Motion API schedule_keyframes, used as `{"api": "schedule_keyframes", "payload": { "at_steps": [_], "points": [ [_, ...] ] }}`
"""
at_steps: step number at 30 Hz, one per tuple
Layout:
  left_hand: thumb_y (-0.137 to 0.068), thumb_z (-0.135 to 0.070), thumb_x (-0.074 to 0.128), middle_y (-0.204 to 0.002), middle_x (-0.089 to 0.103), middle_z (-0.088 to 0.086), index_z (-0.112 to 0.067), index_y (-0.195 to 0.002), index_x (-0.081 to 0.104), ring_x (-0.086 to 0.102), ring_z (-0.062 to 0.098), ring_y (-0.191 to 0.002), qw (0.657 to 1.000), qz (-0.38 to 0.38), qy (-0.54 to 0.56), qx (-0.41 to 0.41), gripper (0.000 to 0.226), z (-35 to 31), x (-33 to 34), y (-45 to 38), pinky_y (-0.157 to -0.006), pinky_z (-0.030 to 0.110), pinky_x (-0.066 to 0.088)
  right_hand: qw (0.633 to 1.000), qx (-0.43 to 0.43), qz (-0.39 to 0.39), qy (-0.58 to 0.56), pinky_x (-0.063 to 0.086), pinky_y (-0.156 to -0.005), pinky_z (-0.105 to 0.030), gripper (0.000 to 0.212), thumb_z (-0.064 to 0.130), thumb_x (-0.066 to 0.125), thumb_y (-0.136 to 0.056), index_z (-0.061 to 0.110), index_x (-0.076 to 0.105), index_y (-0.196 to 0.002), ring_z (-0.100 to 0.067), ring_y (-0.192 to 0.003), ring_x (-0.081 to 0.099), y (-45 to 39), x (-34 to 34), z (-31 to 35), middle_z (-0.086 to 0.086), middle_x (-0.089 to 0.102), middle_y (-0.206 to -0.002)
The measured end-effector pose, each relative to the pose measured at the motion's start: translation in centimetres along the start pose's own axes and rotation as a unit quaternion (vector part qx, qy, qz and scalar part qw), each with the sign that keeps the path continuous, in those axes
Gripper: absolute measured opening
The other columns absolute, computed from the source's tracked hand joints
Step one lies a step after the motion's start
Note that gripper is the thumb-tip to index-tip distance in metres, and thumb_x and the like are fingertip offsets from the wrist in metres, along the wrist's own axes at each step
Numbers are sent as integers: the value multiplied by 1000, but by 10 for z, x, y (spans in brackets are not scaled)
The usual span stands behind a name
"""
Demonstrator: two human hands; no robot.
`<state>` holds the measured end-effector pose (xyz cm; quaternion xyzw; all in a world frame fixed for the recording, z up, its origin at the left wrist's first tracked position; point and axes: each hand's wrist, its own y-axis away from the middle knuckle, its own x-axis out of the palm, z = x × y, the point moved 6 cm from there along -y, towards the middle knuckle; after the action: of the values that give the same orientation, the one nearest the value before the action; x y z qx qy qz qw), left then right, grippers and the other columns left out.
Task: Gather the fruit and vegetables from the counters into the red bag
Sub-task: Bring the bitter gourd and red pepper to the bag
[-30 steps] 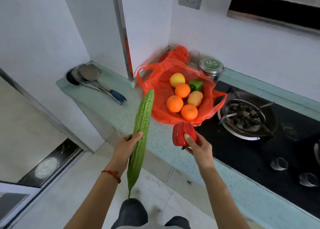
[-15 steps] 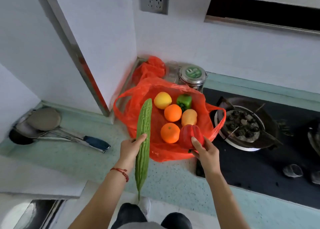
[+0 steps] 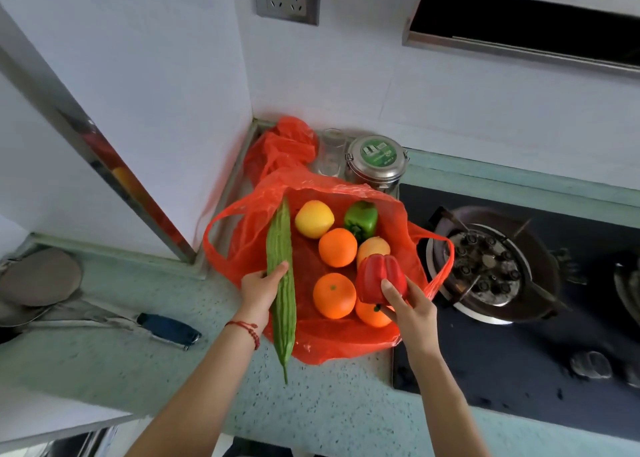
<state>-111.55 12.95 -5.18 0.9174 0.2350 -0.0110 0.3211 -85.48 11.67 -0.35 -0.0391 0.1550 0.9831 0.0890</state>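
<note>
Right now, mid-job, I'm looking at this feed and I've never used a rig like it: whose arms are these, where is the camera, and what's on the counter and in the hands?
There is no machine here: the arms belong to a person wearing a wide-angle camera on the head, looking forward and down. The left hand grips a long green bitter gourd; the right hand holds a red bell pepper. Both are over the open red bag on the green counter. In the bag lie three oranges, a yellow fruit, a green pepper and a yellow-orange fruit partly hidden behind the red pepper. Behind the bag stands a metal tin; a gas burner is to the right, and utensils lie to the left.
</note>
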Motion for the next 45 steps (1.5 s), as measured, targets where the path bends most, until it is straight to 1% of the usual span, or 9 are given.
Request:
{"api": "schedule_keyframes", "payload": {
  "at_steps": [8, 15, 22, 29, 32, 34, 37, 42, 45],
  "points": [
    [-79, -32, 69, -68, 63, 13, -8, -60, 62, 63, 32, -74, 999, -10, -43, 4, 32, -10, 20, -28, -73, 41, 52, 1000, 11, 2, 17, 55, -86, -46, 30, 35, 69, -78, 27, 65, -106, -15, -92, 68, -21, 1, 0, 2, 72, -96],
    [-79, -35, 69, -63, 60, 7, -14, -54, 58, 63, 33, -76, 995, -18, -97, 35, 34, -19, 33, -39, -71, 37, 49, 999, 24, -3, 29, 55, -87, -45, 51, 48, 69, -70, 23, 63, -114, -14, -94, 68, -30, -3, -3, 3, 71, -99],
    [-78, -37, 69, -57, 57, 8, -12, -51, 55, 63, 35, -73, 983, -26, -170, 69, 40, -25, 36, -38, -60, 29, 37, 999, 22, 4, 44, 55, -86, -45, 42, 40, 69, -75, 25, 60, -113, -14, -94, 67, -33, -1, -6, 4, 70, -99],
    [-81, -29, 66, -69, 65, 6, -6, -81, 70, 62, 25, -72, 967, 2, -218, 133, 24, -28, 34, -30, -54, 27, 37, 993, 4, 8, 120, 54, -77, -28, 60, 40, 70, -77, 16, 52, -129, -15, -92, 66, -43, 12, 0, -1, 68, -106],
    [-83, -25, 65, -69, 62, -6, -14, -80, 67, 58, 14, -69, 958, 7, -225, 179, 11, -35, 29, -19, -53, 13, 34, 987, 0, 5, 159, 51, -86, -29, 68, 43, 69, -77, 15, 45, -135, -17, -103, 60, -45, 19, 3, -3, 63, -118],
    [-83, -20, 65, -78, 61, -10, -16, -83, 65, 57, 10, -73, 963, 10, -198, 185, 4, -36, 24, -12, -62, 15, 38, 984, 0, 2, 179, 48, -90, -31, 70, 45, 69, -77, 16, 43, -136, -17, -107, 57, -44, 24, 4, -4, 60, -123],
    [-84, -20, 64, -112, 65, 6, -4, -117, 60, 60, 19, -103, 971, 8, -164, 173, 37, -35, 15, -5, -83, 21, 42, 981, -4, -4, 195, 44, -84, -25, 69, 45, 67, -79, 16, 43, -136, -14, -101, 54, -41, 29, 6, -4, 59, -123],
    [-87, -23, 60, -118, 64, 10, -6, -119, 59, 57, 11, -97, 978, 16, -126, 165, 37, -25, 6, 5, -85, 22, 41, 973, -2, -8, 232, 45, -97, -40, 72, 53, 64, -78, 19, 41, -137, -24, -117, 52, -39, 33, 3, -5, 57, -126],
    [-87, -23, 60, -116, 64, 9, -8, -117, 60, 57, 10, -97, 981, 21, -106, 163, 33, -19, 3, 10, -87, 23, 42, 969, -11, -9, 245, 43, -100, -40, 71, 51, 64, -79, 19, 40, -138, -25, -120, 48, -35, 34, 4, -6, 54, -128]
  ]
}}
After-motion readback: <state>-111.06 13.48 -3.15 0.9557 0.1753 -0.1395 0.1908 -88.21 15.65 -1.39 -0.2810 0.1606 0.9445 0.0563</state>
